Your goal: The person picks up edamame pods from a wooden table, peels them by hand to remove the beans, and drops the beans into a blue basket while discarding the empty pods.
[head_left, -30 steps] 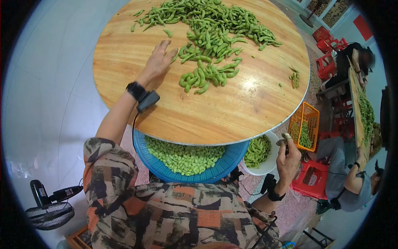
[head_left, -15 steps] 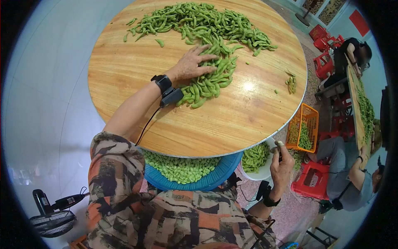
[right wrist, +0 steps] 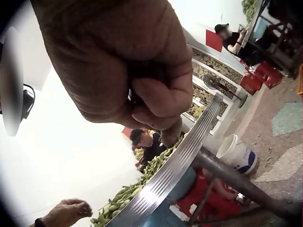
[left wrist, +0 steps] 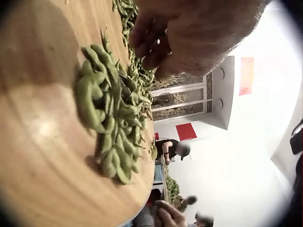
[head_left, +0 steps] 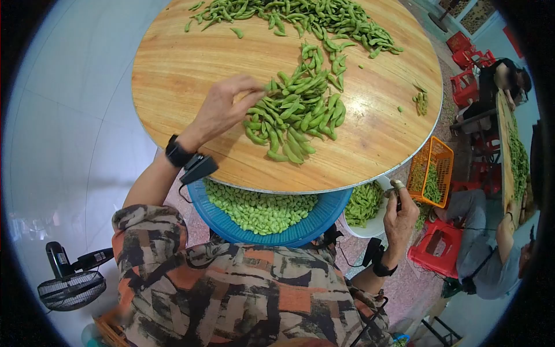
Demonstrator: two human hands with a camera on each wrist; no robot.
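Observation:
Green soybean pods lie in a near pile (head_left: 295,113) on the round wooden table (head_left: 191,63). My left hand (head_left: 228,104) is at the pile's left edge, fingers loosely bent, fingertips right beside the pods. In the left wrist view, its fingers (left wrist: 151,42) hang over the table with the pods (left wrist: 113,113) beyond. Past the table's near right edge, my right hand (head_left: 400,214) is raised with curled fingers. A pale covering (head_left: 397,184) caps one fingertip. Dark shadow fills the curl in the right wrist view, so I cannot tell whether something small is inside.
A larger pod heap (head_left: 341,23) covers the table's far side. Below the near edge sit a blue basin (head_left: 208,222) of shelled beans and a white bucket (head_left: 378,225) of pods. Right of them are an orange crate (head_left: 445,159), a red stool (head_left: 448,257) and people at another table.
My left hand reached onto the pods, then drew back left. The near pile has grown and lies closer to the near edge. My right hand stays curled in nearly the same place.

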